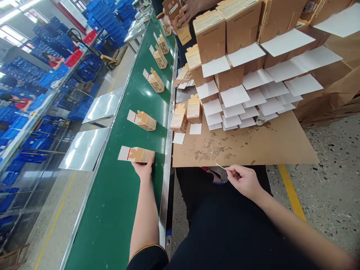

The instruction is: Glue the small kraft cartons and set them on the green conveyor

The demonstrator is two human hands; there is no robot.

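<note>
Carton [144, 155]: tan cardboard with dark printing, lying on its side on the green conveyor belt [112, 210] — held in the left hand [144, 170].
Carton's open end: faces left, white flap [123, 153] extended outward, a red stripe [128, 153] across its base, tan tabs [136, 153] spread beside it.
Stick [221, 166]: thin, whitish, slightly tilted — pinched in the right hand [244, 180], tip too small to make out.

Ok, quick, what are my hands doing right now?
Left hand: closed on a small open-flapped carton at the green belt.
Right hand: pinching a thin white stick.
</note>
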